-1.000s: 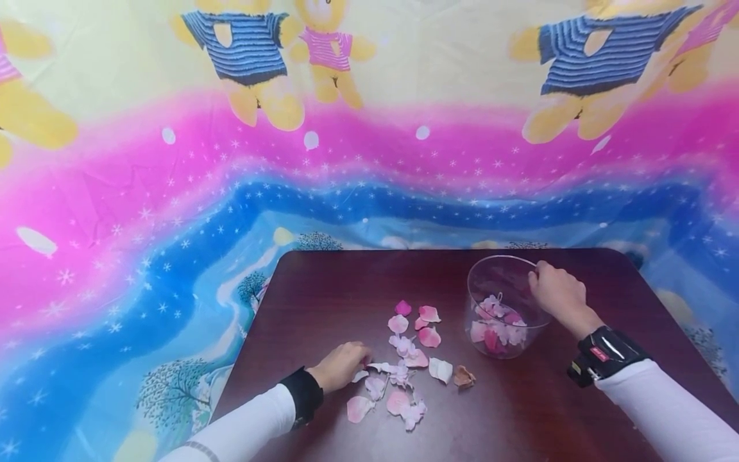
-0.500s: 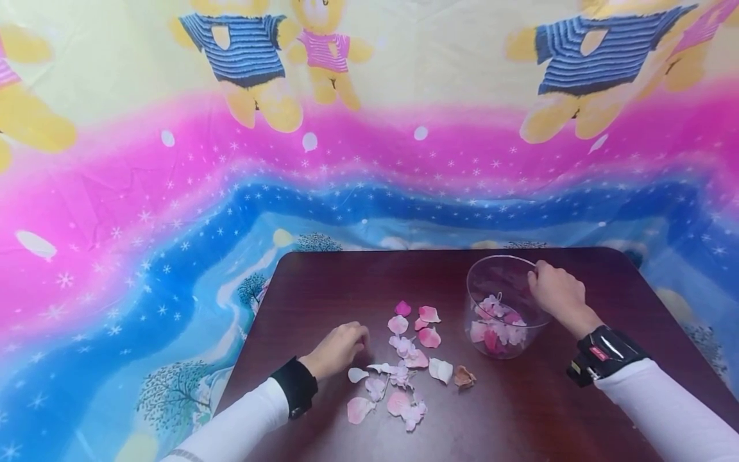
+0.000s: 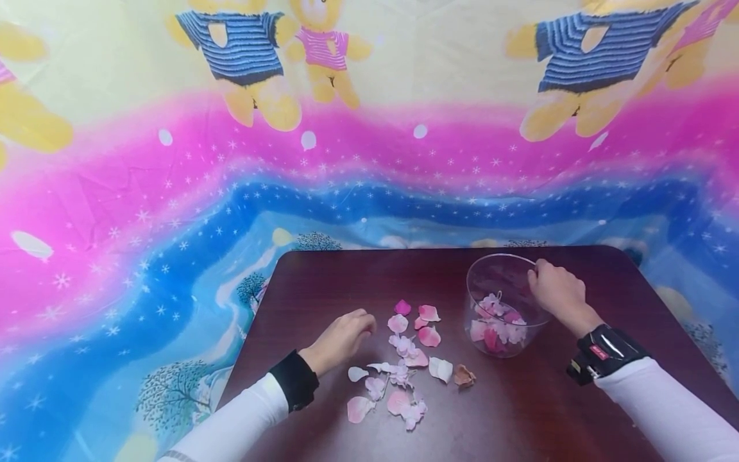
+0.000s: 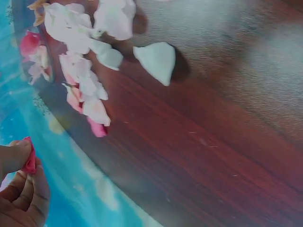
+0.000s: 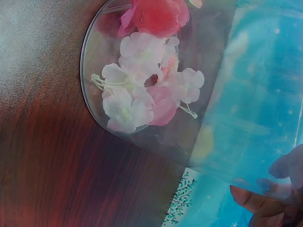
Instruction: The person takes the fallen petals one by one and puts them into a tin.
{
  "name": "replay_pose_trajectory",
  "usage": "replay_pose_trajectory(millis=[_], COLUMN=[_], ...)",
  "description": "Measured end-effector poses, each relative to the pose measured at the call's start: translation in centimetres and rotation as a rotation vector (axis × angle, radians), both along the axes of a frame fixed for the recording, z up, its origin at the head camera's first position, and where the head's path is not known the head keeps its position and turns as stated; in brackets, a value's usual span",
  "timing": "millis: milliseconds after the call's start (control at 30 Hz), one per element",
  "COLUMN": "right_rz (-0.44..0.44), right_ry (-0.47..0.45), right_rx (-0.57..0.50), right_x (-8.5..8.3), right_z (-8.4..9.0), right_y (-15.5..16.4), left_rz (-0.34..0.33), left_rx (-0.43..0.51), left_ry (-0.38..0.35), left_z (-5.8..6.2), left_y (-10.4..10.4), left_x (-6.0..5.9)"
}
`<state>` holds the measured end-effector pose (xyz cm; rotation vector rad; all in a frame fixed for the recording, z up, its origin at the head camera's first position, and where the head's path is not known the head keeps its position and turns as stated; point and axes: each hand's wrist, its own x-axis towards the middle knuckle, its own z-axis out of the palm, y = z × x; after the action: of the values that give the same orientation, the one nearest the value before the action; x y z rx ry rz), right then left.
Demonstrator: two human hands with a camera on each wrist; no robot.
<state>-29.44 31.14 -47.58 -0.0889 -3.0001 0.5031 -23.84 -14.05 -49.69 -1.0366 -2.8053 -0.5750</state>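
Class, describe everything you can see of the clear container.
The round container is see-through, plastic or glass by its look, thin-rimmed and open-topped. It stands mouth up on the right of the dark table; slight tilt is unclear. Pink and white petals lie inside. The right grip holds its rim.

Place: indoor recording corner by the look; home or studio unclear.
Table (image 3: pixel 323 282): dark, wood-grained top, rounded far corners.
Cloth (image 3: pixel 404 70): hung in folds beyond the far edge, printed with bears (image 3: pixel 245 54) and snowflakes (image 3: pixel 61 280).
Wrist camera (image 3: pixel 611 353): black, strapped on.
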Motion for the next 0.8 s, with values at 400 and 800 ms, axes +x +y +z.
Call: replay_pose_trajectory(millis=[400,800], right_rz=[0.003,-0.003], right_ry=[0.001,0.002], right_rx=[0.001,0.008], right_x=[0.0,-0.2], right_z=[0.0,-0.1], right_y=[0.1,0.1], left_rz=[-0.085,-0.141], left_rx=[0.017,-0.055], left_ry=[0.04,0.076], left_z=[2.1,3.4], left_y=[2.0,4.1], left_x=[1.1,1.3])
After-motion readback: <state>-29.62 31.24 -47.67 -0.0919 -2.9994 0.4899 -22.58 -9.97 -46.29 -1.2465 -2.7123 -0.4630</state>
